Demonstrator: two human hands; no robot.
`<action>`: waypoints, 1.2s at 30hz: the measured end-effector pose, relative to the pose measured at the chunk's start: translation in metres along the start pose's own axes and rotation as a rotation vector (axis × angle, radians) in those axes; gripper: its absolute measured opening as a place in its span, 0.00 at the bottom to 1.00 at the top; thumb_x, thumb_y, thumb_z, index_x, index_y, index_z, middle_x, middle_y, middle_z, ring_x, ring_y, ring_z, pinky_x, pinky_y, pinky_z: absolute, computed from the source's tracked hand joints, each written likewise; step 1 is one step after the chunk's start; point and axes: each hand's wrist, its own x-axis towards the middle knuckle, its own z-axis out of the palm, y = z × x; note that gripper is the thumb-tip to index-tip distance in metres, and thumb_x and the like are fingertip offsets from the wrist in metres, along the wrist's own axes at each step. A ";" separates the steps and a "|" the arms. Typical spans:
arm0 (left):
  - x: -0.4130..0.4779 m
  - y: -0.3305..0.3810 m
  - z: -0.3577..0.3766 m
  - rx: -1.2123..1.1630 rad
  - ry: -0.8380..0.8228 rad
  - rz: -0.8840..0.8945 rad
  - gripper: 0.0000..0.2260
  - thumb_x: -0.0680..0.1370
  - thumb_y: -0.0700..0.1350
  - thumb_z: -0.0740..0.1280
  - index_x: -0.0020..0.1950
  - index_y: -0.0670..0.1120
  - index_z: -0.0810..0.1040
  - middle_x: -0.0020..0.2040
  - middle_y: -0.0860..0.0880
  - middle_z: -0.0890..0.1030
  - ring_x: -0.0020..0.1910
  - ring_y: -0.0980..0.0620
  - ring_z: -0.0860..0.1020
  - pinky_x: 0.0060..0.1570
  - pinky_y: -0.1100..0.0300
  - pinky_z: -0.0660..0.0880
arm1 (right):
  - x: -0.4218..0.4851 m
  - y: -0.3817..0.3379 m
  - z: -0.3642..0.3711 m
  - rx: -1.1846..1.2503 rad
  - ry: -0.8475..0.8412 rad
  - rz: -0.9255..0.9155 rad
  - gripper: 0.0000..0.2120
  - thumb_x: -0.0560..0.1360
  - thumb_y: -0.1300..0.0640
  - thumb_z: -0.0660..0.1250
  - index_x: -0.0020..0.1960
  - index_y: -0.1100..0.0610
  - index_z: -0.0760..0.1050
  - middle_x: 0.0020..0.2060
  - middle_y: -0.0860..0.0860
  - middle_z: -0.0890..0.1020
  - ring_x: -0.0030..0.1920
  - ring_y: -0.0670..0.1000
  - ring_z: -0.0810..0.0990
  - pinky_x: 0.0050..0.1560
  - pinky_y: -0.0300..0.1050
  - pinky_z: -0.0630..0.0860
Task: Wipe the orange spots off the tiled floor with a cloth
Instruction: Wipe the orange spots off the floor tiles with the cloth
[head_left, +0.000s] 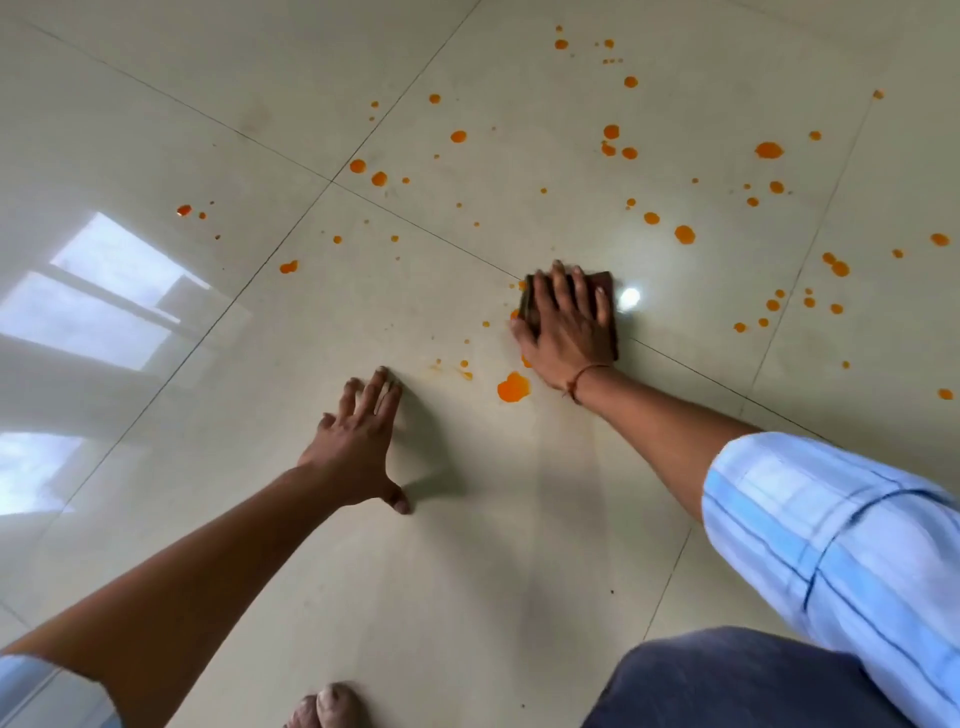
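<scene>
Orange spots lie scattered over the glossy cream tiled floor (467, 545), mostly in the far and right parts. The largest nearby spot (513, 387) sits just below my right wrist. My right hand (563, 325) lies flat, fingers spread, pressing a folded dark brown cloth (608, 286) onto the floor; most of the cloth is hidden under the hand. My left hand (358, 441) rests on the floor with fingers apart and holds nothing. A faint orange smear (449, 370) shows between the two hands.
Dark grout lines (332, 179) cross the floor. A bright window reflection (104, 296) lies at the left. My knee in dark blue trousers (737, 680) and my bare toes (327, 706) are at the bottom edge.
</scene>
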 end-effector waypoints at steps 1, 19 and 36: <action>0.000 -0.001 0.000 -0.007 0.005 0.000 0.68 0.56 0.65 0.79 0.78 0.45 0.36 0.77 0.48 0.33 0.76 0.41 0.38 0.70 0.43 0.59 | -0.008 -0.013 0.002 -0.007 0.005 -0.076 0.35 0.77 0.34 0.47 0.78 0.53 0.57 0.78 0.55 0.57 0.78 0.57 0.53 0.76 0.60 0.46; -0.001 -0.012 -0.009 0.089 -0.070 0.064 0.63 0.62 0.68 0.74 0.77 0.48 0.32 0.76 0.49 0.29 0.77 0.42 0.37 0.71 0.45 0.62 | -0.078 -0.022 0.021 -0.039 -0.037 -0.469 0.33 0.78 0.37 0.49 0.77 0.54 0.62 0.76 0.57 0.63 0.76 0.58 0.59 0.75 0.61 0.51; 0.010 -0.124 -0.017 0.074 0.006 0.075 0.67 0.57 0.74 0.71 0.74 0.48 0.27 0.76 0.49 0.28 0.76 0.43 0.37 0.72 0.45 0.54 | -0.023 -0.096 0.019 -0.091 0.000 -0.365 0.33 0.77 0.39 0.51 0.78 0.54 0.58 0.78 0.55 0.60 0.77 0.59 0.57 0.75 0.63 0.51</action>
